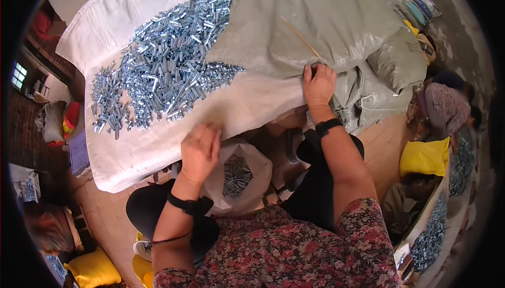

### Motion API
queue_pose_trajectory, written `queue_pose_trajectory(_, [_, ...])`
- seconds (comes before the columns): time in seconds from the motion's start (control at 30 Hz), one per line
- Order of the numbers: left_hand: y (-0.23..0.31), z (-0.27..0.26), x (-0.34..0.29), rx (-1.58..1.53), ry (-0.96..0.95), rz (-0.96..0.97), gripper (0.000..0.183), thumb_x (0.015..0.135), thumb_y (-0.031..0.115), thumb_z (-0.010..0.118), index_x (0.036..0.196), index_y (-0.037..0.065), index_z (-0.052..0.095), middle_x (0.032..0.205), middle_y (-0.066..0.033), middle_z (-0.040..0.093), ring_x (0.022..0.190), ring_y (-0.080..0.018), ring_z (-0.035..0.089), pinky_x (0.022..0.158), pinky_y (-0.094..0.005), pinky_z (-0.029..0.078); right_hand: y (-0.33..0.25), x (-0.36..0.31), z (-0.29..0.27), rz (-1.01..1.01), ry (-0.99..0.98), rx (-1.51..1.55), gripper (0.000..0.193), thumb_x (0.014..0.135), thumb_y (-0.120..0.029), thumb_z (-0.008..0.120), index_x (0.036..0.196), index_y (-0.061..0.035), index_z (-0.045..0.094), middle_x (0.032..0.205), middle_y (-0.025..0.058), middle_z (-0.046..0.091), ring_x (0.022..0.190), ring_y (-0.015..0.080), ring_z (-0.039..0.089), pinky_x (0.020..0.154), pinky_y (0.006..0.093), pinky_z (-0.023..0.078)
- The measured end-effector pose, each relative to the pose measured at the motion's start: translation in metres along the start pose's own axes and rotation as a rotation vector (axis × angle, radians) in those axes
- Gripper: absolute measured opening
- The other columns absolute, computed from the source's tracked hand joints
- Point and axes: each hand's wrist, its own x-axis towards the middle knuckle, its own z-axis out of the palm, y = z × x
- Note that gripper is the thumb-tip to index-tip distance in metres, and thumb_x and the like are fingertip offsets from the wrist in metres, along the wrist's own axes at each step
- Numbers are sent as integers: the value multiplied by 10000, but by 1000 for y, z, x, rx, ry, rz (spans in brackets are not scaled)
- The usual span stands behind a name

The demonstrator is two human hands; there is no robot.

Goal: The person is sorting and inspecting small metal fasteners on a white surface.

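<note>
Small shiny metal sleeves (171, 67) lie in a broad heap on the white cloth (252, 103) in front of me. At the cloth's near edge, right of the heap's lower end, my left hand (200, 151) has its fingers curled together and slightly blurred; what they hold, if anything, is hidden. My right hand (319, 85) is closed at the cloth's right edge, against the big grey-green woven sack (310, 19). A thin dark piece shows by its fingers, its kind unclear. Between my knees stands an open white bag (259, 164) with more metal sleeves (236, 176) inside.
A thin wooden stick (301, 37) lies on the big sack. Another filled woven sack (398, 59) sits to its right. Yellow sacks (425, 157) are on both sides. At right, a person (447, 103) bends near more metal pieces (430, 235). Purple cloth (79, 152) hangs at left.
</note>
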Motion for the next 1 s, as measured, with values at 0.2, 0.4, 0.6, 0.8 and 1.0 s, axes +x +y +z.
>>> queue_pose_trajectory(0.2, [-44,20,28,122,-112,8,48,835,64,628,840,42,586,867,-143,594,751,-352,619,659,-427,525,3,-12,36,-47,237,127,250,905,-153,505,1128,-63,575,1156,115,591,1155,343,490,1011,468,326])
queue_pose_trajectory(0.4, [-52,34,25,219,-161,-32,102,821,101,619,861,57,536,880,-136,536,800,-333,617,668,-425,528,-3,-12,42,-69,246,121,304,926,-172,441,1175,-63,578,1196,129,586,1179,344,479,1050,466,292])
queue_pose_trajectory(0.6, [-56,40,26,196,-119,12,112,819,90,612,859,46,517,880,-149,537,805,-334,615,652,-438,525,0,-14,48,-12,251,128,365,962,-230,354,1187,-64,589,1209,151,585,1189,349,467,1057,450,291])
queue_pose_trajectory(0.8, [-54,41,27,216,-138,-9,110,822,87,610,854,47,513,876,-143,539,805,-336,615,647,-443,523,5,-11,51,-16,263,167,372,946,-243,365,1174,-61,596,1213,141,583,1202,346,457,1061,471,272])
queue_pose_trajectory(1.0, [-46,45,31,252,-168,-58,90,854,93,613,898,68,539,896,-145,562,681,-359,613,582,-457,504,20,-11,54,-70,308,202,363,934,-212,388,1196,-62,589,1197,140,577,1222,354,441,1074,481,249])
